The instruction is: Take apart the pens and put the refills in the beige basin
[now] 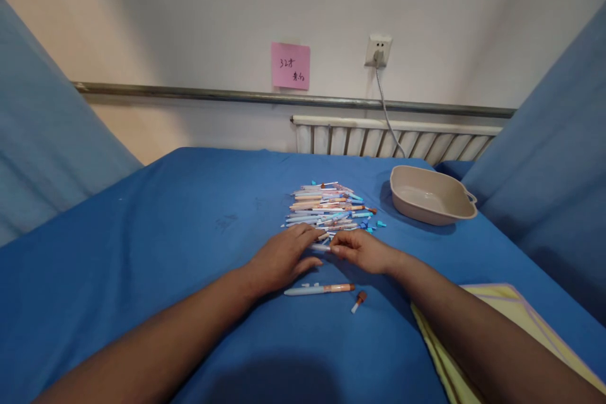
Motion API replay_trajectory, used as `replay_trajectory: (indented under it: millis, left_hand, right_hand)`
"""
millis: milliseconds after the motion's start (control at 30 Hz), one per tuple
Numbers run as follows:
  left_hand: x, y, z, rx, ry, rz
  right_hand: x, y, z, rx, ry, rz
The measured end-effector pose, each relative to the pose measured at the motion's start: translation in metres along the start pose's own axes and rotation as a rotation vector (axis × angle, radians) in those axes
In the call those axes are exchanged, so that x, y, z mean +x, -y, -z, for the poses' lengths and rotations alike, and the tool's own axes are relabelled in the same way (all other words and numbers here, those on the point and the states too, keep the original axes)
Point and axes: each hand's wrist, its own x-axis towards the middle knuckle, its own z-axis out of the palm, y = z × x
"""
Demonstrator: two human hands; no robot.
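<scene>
My right hand [362, 250] is closed in a pinch on the right end of a pale pen barrel [320, 247]. My left hand [286, 255] lies at the barrel's other end, thumb and fingers apart; whether it touches the barrel I cannot tell. Just beyond both hands is a pile of pens and pen parts [315, 205], in light blue, peach and white. On the near side lies a pen with a grey-blue barrel and an orange end [319, 290]. Small clear pieces [310, 285] rest beside it. To its right is a brown-and-white pen part [359, 301].
A beige plastic basin [430, 214] stands at the back right of the blue cloth [189, 214]. A yellow towel [506, 312] lies under my right forearm. Small blue parts [380, 224] are scattered right of the pile. Blue curtains [553, 170] hang on both sides.
</scene>
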Motion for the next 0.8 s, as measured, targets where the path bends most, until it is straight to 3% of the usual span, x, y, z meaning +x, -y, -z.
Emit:
replay_trajectory:
  millis: [233, 400, 500, 633, 800]
  left_hand:
    - [0.000, 0.002, 0.001, 0.029, 0.062, 0.113]
    - [0.000, 0.000, 0.002, -0.028, 0.008, -0.012]
    - [0.000, 0.004, 0.001, 0.028, 0.050, 0.038]
    - [0.000, 0.014, 0.004, 0.147, 0.125, 0.232]
    - [-0.002, 0.022, 0.015, 0.125, 0.117, 0.245]
  right_hand:
    - [0.001, -0.006, -0.001, 0.064, -0.031, 0.036]
    - [0.000, -0.007, -0.002, 0.039, -0.010, 0.027]
    - [0.001, -0.007, -0.002, 0.030, -0.020, 0.030]
    - [0.000, -0.009, 0.004, -0.122, -0.079, -0.007]
    - [-0.005, -0.012, 0.019, -0.389, -0.033, -0.042]
